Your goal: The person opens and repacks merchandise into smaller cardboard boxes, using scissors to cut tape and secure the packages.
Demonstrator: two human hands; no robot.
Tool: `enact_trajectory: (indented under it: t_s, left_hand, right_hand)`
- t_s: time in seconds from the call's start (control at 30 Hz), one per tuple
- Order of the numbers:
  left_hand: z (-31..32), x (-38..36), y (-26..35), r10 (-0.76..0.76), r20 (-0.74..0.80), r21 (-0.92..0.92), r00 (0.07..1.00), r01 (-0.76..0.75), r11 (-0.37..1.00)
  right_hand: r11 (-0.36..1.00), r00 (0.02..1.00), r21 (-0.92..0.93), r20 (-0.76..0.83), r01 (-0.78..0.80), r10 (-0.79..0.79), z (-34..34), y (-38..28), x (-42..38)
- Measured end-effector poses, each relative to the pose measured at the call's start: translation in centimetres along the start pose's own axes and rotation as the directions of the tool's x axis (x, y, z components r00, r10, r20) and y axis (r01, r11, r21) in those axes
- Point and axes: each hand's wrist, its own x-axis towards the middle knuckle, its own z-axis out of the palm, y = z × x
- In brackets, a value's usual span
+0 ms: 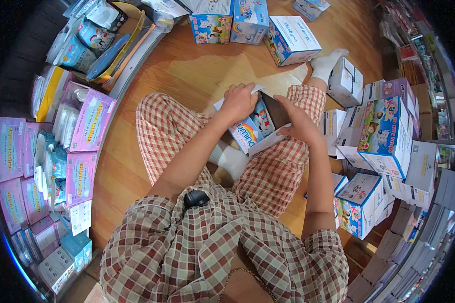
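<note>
An opened carton (246,135) with a blue front and rainbow lettering sits between my crossed legs, its flaps raised. Inside it shows a blue packet with a cartoon print (262,120), beside a dark hollow. My left hand (240,103) is closed over the carton's left edge, fingers curled by a white flap. Around the right side reaches my right hand (301,123), thumb on the near white flap (269,141) and fingers along the far side. What lies under the left palm is hidden.
Printed cartons (293,40) stand on the wooden floor ahead. More cartons (381,126) are stacked close on my right, near shelves. To my left, a shelf edge (129,65) borders pink boxes (92,118) and blue packets (95,36). My socked foot (328,63) extends ahead right.
</note>
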Motion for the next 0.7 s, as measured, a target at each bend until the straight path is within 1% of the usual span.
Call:
enact_trajectory:
  t_s: [0.03, 0.07, 0.1, 0.13, 0.2, 0.23, 0.27, 0.3, 0.33, 0.37, 0.4, 0.43, 0.47, 0.5, 0.53, 0.57, 0.6, 0.67, 0.7]
  left_hand:
    - [-0.1, 0.2, -0.2, 0.002, 0.004, 0.000, 1.000, -0.002, 1.000]
    - [-0.3, 0.4, -0.3, 0.002, 0.056, -0.006, 0.998, -0.001, 1.000]
    - [-0.5, 0.5, -0.4, 0.002, 0.108, -0.011, 0.994, -0.001, 1.000]
    - [-0.7, 0.6, -0.5, 0.004, 0.108, -0.011, 0.994, -0.003, 1.000]
    - [-1.5, 0.8, -0.1, 0.000, 0.177, -0.085, 0.984, 0.015, 0.996]
    - [-1.3, 0.8, -0.3, 0.002, 0.177, -0.087, 0.984, 0.013, 0.996]
    - [-1.1, 0.7, -0.6, 0.036, 0.159, -0.116, 0.987, -0.017, 0.993]
    - [-1.0, 0.8, -0.8, 0.068, 0.139, -0.142, 0.988, -0.048, 0.989]
    - [-0.9, 0.9, -0.9, 0.069, 0.138, -0.142, 0.988, -0.049, 0.989]
    - [-1.0, 0.9, -0.9, 0.071, 0.171, -0.155, 0.983, -0.045, 0.987]
    - [-1.2, 0.9, -0.9, 0.074, 0.204, -0.166, 0.976, -0.040, 0.985]
    - [-1.2, 0.9, -0.9, 0.074, 0.205, -0.164, 0.976, -0.041, 0.986]
    - [-1.3, 0.8, -0.8, 0.104, 0.175, -0.211, 0.979, -0.065, 0.975]
    - [-1.3, 0.8, -0.7, 0.133, 0.144, -0.258, 0.981, -0.093, 0.962]
    - [-1.1, 0.8, -0.7, 0.138, 0.144, -0.257, 0.980, -0.097, 0.961]
    - [-0.8, 0.7, -0.6, 0.164, 0.076, -0.256, 0.984, -0.139, 0.957]
    - [-0.6, 0.6, -0.6, 0.187, 0.007, -0.252, 0.982, -0.179, 0.951]
    - [-0.3, 0.4, -0.5, 0.173, 0.009, -0.257, 0.985, -0.165, 0.952]
    - [-0.3, 0.4, -0.5, 0.162, 0.009, -0.264, 0.987, -0.154, 0.952]
  right_hand:
    - [0.999, 0.999, -0.027, 0.003, -0.044, 0.044, 0.0, -0.3, 0.0]
    - [0.995, 0.996, -0.054, 0.005, -0.086, 0.087, 0.0, -0.5, 0.1]
    - [0.995, 0.996, -0.052, 0.003, -0.089, 0.089, 0.0, -0.7, 0.1]
    - [0.992, 0.995, -0.077, -0.006, -0.096, 0.096, 0.0, -0.9, 0.1]
    - [0.989, 0.994, -0.103, -0.016, -0.108, 0.107, 0.2, -1.1, 0.2]
    - [0.978, 0.990, -0.150, -0.023, -0.143, 0.141, 0.4, -1.2, 0.4]
    - [0.965, 0.984, -0.195, -0.031, -0.176, 0.173, 0.5, -1.2, 0.5]
    - [0.965, 0.984, -0.196, -0.032, -0.176, 0.173, 0.7, -1.1, 0.5]
    - [0.959, 0.989, -0.241, -0.061, -0.148, 0.137, 0.9, -0.8, 0.5]
    - [0.951, 0.991, -0.284, -0.088, -0.121, 0.100, 1.1, -0.8, 0.5]
    - [0.952, 0.991, -0.283, -0.090, -0.120, 0.098, 1.1, -0.9, 0.6]
    - [0.935, 0.989, -0.325, -0.098, -0.140, 0.114, 1.2, -1.1, 0.7]
    - [0.916, 0.986, -0.367, -0.108, -0.160, 0.130, 1.3, -1.3, 0.8]
    - [0.916, 0.985, -0.367, -0.112, -0.163, 0.130, 1.6, -1.3, 0.8]
    - [0.896, 0.984, -0.418, -0.147, -0.153, 0.099, 2.1, -1.1, 0.9]
    - [0.872, 0.982, -0.468, -0.179, -0.143, 0.065, 2.5, -0.9, 0.9]
    - [0.871, 0.982, -0.469, -0.180, -0.143, 0.064, 2.8, -0.9, 1.0]
    - [0.832, 0.977, -0.547, -0.210, -0.095, -0.026, 3.6, -1.0, 0.8]
    - [0.832, 0.977, -0.546, -0.211, -0.096, -0.026, 3.9, -1.0, 0.8]
